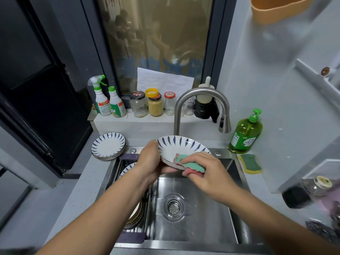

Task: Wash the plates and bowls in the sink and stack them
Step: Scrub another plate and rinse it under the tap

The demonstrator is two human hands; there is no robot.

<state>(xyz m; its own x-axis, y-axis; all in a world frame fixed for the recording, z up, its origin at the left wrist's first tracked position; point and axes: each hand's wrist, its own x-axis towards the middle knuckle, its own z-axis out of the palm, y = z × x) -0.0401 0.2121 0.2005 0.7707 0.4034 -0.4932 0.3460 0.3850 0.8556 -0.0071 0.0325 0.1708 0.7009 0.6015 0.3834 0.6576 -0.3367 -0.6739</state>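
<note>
Both bare forearms extend forward, converging. Left grip curls round plate rim; right grip pinches cloth against it.

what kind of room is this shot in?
Likely a small home kitchen: a steel sink with a curved faucet, a green dish soap bottle beside it, and food jars on the window ledge.

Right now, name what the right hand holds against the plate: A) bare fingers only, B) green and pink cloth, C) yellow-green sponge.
B: the right hand grips a green and pink cloth against the plate; the yellow-green sponge lies on the counter beside the sink.
</note>
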